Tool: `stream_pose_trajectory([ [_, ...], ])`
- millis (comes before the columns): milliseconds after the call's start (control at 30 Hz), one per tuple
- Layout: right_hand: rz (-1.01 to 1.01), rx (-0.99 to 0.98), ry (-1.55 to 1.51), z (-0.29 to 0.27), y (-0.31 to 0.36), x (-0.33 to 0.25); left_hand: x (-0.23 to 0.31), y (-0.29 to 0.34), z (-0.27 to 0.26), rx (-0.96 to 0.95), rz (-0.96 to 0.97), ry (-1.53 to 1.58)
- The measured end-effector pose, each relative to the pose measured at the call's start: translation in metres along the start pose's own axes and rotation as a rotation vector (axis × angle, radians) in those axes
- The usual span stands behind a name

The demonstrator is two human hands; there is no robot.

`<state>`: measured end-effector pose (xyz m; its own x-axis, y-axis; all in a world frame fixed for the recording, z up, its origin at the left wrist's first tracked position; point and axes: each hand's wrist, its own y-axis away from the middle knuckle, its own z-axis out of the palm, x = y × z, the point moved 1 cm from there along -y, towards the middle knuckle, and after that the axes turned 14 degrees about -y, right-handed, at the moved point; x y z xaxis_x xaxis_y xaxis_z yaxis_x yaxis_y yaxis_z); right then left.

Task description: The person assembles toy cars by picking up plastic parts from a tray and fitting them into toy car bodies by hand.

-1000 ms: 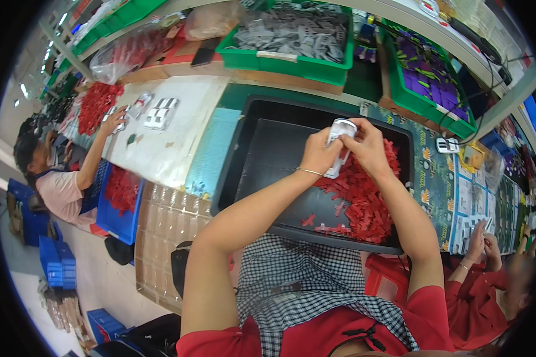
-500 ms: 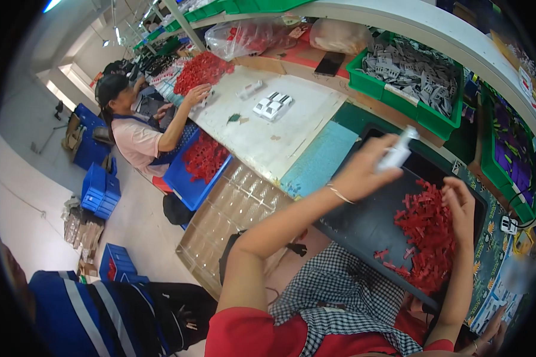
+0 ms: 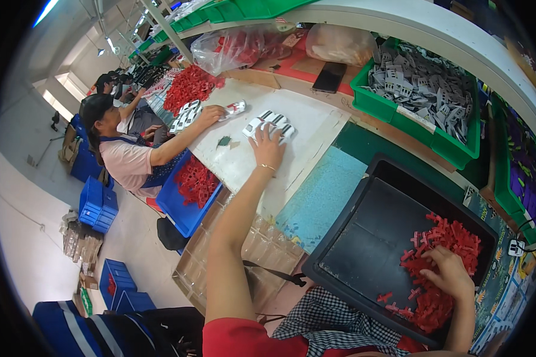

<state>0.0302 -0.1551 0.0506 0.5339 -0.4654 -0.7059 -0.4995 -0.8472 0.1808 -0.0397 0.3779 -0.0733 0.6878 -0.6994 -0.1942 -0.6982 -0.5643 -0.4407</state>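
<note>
My left hand (image 3: 265, 147) reaches across the white tabletop. Its fingers are closed over the near side of a white toy car body, at the end of a short row of white toy car bodies (image 3: 272, 117) with dark windows. Over the black tray (image 3: 363, 235), my right hand (image 3: 451, 272) dips into a heap of small red plastic pieces (image 3: 455, 235). Its thumb and fingers are apart, with nothing plainly held between them; some fingertips are hidden against the pieces.
A co-worker's hand (image 3: 213, 114) touches a white and red part (image 3: 234, 108) near more white car bodies (image 3: 186, 115). A green bin (image 3: 420, 122) of grey-white parts stands at the back right. A phone (image 3: 329, 77) lies behind the table; a blue bin (image 3: 187, 223) sits left.
My left hand has carried the white car body from above the tray to the row. My right hand has moved down into the red pieces. The co-worker's hand has shifted right.
</note>
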Motion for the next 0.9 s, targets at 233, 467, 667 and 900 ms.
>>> stream_pose_trajectory([
  [233, -0.046, -0.033, 0.114, 0.008, -0.008, -0.002, -0.082, -0.07, 0.061, -0.077, -0.526, -0.21],
  [467, -0.125, -0.151, 0.238, 0.025, -0.005, -0.004, -0.012, -0.064, 0.013, 0.502, -0.152, 0.43],
  [667, -0.173, -0.18, 0.234, 0.023, 0.004, 0.005, 0.088, 0.004, -0.126, 0.344, 0.189, 1.034],
  [900, -0.159, 0.175, -0.012, 0.004, 0.006, 0.002, 0.178, 0.101, -0.245, 0.023, 0.554, 1.379],
])
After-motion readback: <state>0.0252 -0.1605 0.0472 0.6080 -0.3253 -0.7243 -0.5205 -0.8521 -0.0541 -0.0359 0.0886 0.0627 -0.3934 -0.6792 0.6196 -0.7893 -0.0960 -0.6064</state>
